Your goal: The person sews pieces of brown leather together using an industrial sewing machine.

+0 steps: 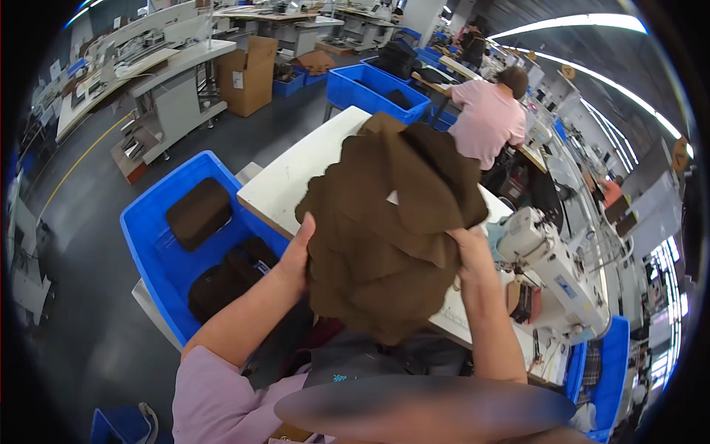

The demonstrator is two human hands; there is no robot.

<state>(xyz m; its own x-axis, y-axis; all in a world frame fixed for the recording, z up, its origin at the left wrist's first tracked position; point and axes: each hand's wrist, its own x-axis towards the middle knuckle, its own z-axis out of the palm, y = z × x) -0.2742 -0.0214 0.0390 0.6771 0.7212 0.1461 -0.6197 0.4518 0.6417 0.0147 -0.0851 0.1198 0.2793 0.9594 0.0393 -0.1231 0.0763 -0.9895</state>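
Note:
A thick bundle of dark brown fabric pieces (377,229) is held up between my two hands, over the near side of the white sewing table (285,170). Its outline is uneven and layered, and a small white patch shows near the middle. My left hand (299,251) grips the left edge, thumb pointing up and the other fingers hidden behind the cloth. On the opposite edge my right hand (473,255) is closed on the fabric, its fingers partly covered. A white sewing machine (551,274) stands on the table just right of my right hand.
At my left, a blue bin (177,274) holds dark brown cloth. Another blue bin (617,370) stands at the lower right, and a large blue tub (347,92) lies beyond the table. A person in a pink shirt (484,122) sits ahead. A cardboard box (248,78) stands farther back.

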